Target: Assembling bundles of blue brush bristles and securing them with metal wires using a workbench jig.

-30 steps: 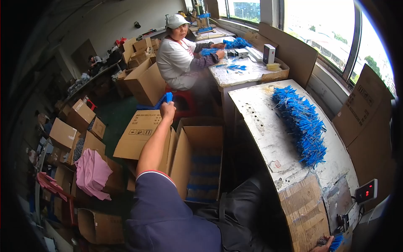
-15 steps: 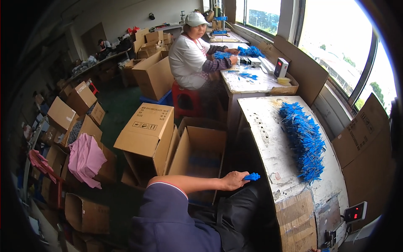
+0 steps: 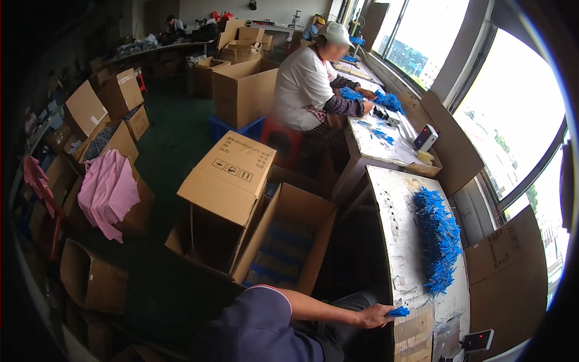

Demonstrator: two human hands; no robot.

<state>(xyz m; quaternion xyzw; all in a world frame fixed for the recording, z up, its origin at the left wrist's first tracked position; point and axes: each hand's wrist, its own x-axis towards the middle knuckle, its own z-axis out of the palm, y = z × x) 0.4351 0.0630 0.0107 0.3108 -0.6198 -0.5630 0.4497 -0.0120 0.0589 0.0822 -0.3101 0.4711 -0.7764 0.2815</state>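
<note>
My left hand (image 3: pixel 375 315), at the end of my bare forearm, is closed around a small bundle of thin blue plastic sticks (image 3: pixel 398 311). Their tips stick out past my fingers, at the near left edge of the worn white worktable (image 3: pixel 403 253). Along this table lies a long heap of similar blue sticks (image 3: pixel 439 244), some with pale thin ends. A flat piece of cardboard (image 3: pixel 413 338) covers the table's near part, beside the bundle. My right hand is out of the picture.
An open carton (image 3: pixel 329 232) with blue layers inside stands left of the table, beside a taller carton (image 3: pixel 226 181). A co-worker (image 3: pixel 304 84) sits at the table beyond, hands among blue sticks. A small display box (image 3: pixel 478 341) is at the near right.
My left hand has moved right and nearer with the bundle, from over my lap to the table edge. My view has shifted, and the co-worker's head has turned toward their table.
</note>
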